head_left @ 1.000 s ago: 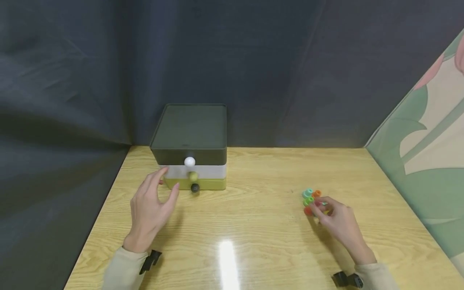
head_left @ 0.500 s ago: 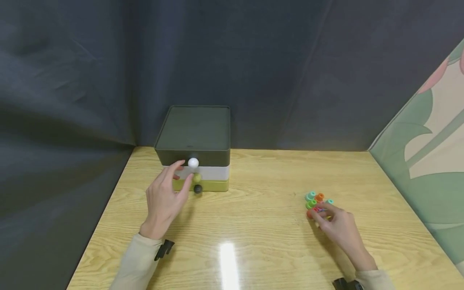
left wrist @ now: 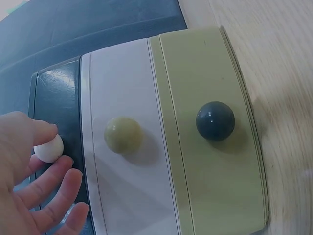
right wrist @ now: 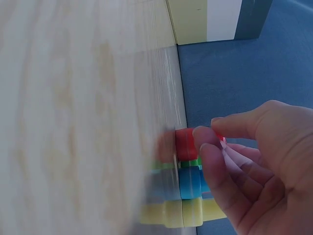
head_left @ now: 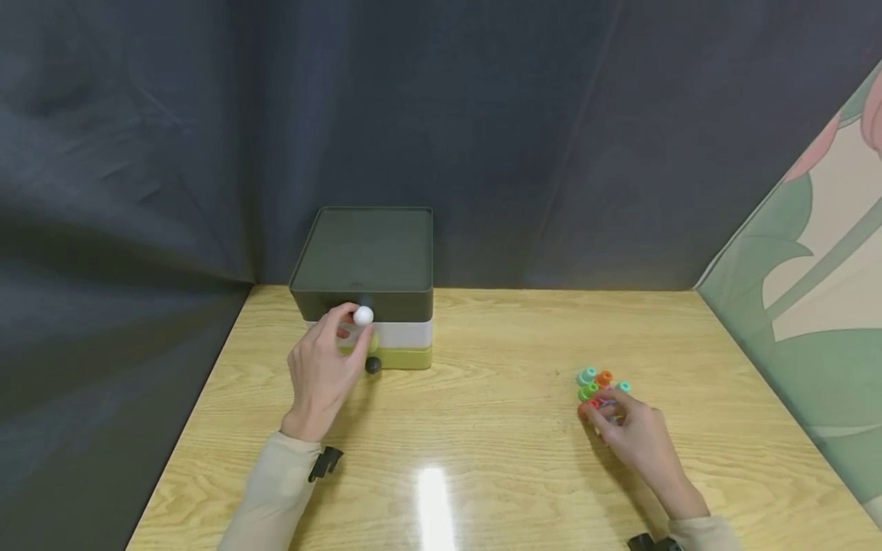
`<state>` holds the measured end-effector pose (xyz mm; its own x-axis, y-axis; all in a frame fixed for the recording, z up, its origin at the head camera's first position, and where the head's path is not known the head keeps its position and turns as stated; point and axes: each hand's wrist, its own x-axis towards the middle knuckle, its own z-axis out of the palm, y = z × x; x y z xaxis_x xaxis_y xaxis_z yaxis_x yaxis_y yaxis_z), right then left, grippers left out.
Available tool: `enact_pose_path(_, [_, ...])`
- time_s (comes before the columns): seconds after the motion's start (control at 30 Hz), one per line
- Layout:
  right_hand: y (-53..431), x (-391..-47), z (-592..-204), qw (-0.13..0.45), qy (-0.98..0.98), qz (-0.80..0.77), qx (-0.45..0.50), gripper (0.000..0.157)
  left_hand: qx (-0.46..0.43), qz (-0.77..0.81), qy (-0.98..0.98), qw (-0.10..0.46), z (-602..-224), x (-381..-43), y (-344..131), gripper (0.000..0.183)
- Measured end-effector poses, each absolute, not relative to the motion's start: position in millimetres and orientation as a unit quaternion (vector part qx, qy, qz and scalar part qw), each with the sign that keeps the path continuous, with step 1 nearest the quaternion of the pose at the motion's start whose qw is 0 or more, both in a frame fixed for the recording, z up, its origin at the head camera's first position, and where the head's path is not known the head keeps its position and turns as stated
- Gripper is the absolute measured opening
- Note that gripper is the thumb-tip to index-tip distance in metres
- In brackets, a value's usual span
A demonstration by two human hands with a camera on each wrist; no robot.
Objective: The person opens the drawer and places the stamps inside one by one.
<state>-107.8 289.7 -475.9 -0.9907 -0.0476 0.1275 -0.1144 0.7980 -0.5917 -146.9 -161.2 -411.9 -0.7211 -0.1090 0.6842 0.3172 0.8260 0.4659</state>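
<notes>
My left hand [head_left: 322,376] pinches the white ball knob [left wrist: 49,148] on the dark green top drawer [left wrist: 58,98] of a small drawer box. Lower on its front, an olive knob [left wrist: 122,135] stands on the white drawer [left wrist: 122,73], and a dark knob [left wrist: 215,121] on the olive-green bottom drawer [left wrist: 195,68]. My right hand [head_left: 637,436] is over a cluster of colourful plastic pegs at the right. Its thumb and fingertips pinch the upper part of a red peg [right wrist: 185,143], which they partly hide. Blue [right wrist: 190,182] and yellow [right wrist: 186,212] pegs stand close beside it.
Behind the right fingers are turquoise [head_left: 586,376], orange [head_left: 604,379] and green [head_left: 588,392] pegs. A dark cloth [head_left: 517,153] hangs behind the wooden table [head_left: 496,398], and a flower-patterned cloth [head_left: 820,321] hangs at the right.
My left hand has moved right to the box and taken hold of the white knob. My right hand has shifted only slightly at the pegs, its fingers closing around the red one.
</notes>
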Motion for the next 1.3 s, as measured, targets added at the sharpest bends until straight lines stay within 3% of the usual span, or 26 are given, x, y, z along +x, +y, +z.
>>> enact_pose_path(1.3, [287, -108, -461, 0.147, -0.931, 0.317, 0.107, 0.019, -0.103, -0.240, -0.884, 0.387, -415, -120, -170, 0.032])
